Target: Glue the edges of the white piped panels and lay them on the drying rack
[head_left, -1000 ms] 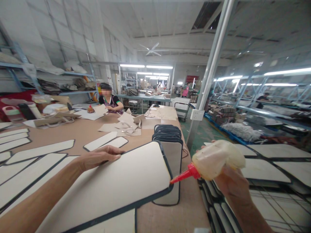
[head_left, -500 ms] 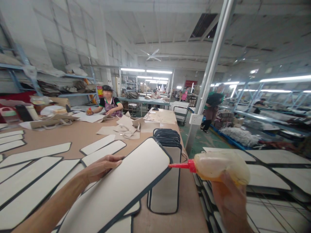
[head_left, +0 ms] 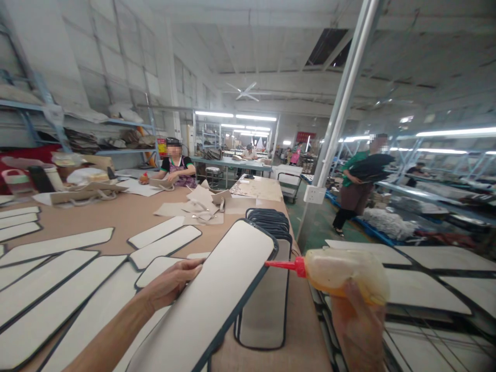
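A long cream panel with a dark edge [head_left: 217, 289] is tilted up over the table, its rounded end to the upper right. My left hand [head_left: 174, 279] pinches its left edge. Wrapped round a squeeze bottle of amber liquid [head_left: 344, 274], my right hand [head_left: 356, 320] keeps it on its side. The red nozzle [head_left: 284, 265] points left, its tip at the panel's right edge near the rounded corner; whether they touch I cannot tell. Behind the panel stands a stack of dark-edged pieces [head_left: 267, 222], with another cream panel [head_left: 263, 315] in front.
Cream panels [head_left: 58, 279] cover the table's left side. Beige pieces with straps [head_left: 201, 204] lie farther back. A metal post with a socket box [head_left: 314, 194] rises at the right, beside more panels [head_left: 430, 289]. One person [head_left: 178, 165] sits across the table; another [head_left: 358, 175] carries dark material in the aisle.
The held panel and my left hand have shifted slightly right. The bottle has moved a little left and its nozzle lies farther along the edge. The person in the aisle has come nearer.
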`<state>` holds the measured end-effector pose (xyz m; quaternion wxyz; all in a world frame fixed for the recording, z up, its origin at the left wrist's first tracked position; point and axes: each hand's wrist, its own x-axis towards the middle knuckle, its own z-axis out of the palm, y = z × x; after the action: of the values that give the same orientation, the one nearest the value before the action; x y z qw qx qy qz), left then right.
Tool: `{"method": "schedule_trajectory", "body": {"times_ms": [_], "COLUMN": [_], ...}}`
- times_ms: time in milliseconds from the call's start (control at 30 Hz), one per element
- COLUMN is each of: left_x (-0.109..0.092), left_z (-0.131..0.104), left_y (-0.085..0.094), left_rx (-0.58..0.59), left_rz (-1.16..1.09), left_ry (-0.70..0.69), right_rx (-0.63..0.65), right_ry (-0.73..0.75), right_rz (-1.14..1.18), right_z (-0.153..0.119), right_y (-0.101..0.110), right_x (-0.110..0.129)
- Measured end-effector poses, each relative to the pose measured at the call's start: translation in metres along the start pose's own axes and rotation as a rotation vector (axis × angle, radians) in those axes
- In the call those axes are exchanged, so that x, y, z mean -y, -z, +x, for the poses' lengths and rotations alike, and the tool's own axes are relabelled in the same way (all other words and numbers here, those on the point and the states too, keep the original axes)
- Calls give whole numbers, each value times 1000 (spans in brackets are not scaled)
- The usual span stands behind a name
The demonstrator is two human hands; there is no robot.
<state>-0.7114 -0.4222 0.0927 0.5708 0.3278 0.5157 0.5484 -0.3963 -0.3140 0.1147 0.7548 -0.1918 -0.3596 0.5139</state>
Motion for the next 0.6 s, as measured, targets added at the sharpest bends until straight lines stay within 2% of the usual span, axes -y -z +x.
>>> {"method": "schedule_trajectory", "body": {"times_ms": [233,600], "left_x": [7,7], "left_z": [1,1], "left_y": [-2,-9], "left_rx": [9,-16], "left_rz": [-23,-79], "left_ry": [-26,-43], "right_rx": [30,60], "right_ry": [-44,-99], "right_rz": [26,25], "right_z": [-4,-14], "right_y": [-4,-10], "right_x": [-5,-12]}}
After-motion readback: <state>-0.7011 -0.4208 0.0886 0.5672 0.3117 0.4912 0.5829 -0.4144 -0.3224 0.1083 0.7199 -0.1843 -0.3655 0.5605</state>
